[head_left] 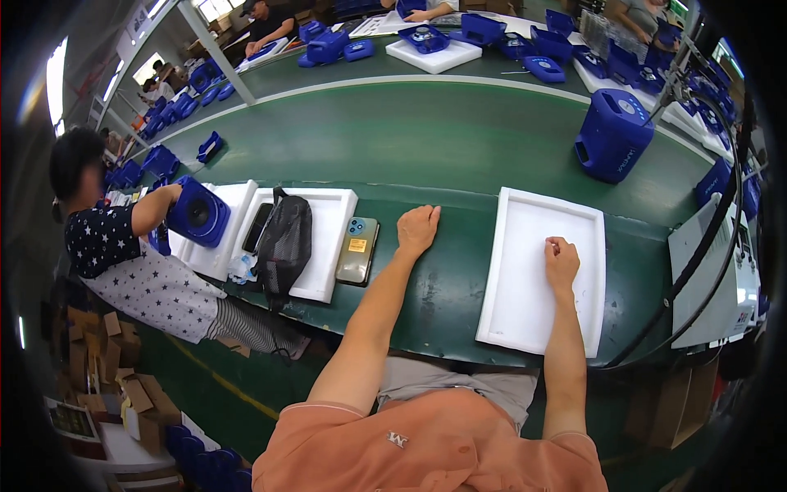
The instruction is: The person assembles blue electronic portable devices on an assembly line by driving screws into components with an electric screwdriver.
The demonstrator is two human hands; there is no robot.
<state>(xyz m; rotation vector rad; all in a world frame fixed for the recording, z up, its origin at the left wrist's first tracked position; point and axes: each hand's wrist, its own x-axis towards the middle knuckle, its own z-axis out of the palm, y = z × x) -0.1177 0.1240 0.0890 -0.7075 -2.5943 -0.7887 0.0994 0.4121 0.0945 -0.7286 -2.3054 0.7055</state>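
Observation:
My left hand (pixel 418 229) rests on the green bench top in a loose fist, and I see nothing in it. Over the white foam tray (pixel 516 283) in front of me is my right hand (pixel 561 262), its fingers curled in with nothing visible between them. A phone with a gold-grey back (pixel 358 252) lies on the bench to the left of my left forearm. Beyond the tray, a blue plastic housing with a handle opening (pixel 611 139) stands upright on the green conveyor belt (pixel 410 131).
At the left, a co-worker in a star-patterned apron (pixel 156 287) handles a blue speaker box (pixel 199 213). A black mesh bag (pixel 284 242) and a dark phone (pixel 257 228) lie on another foam tray (pixel 328 246). A grey machine (pixel 709 279) with hanging black cables stands at the right.

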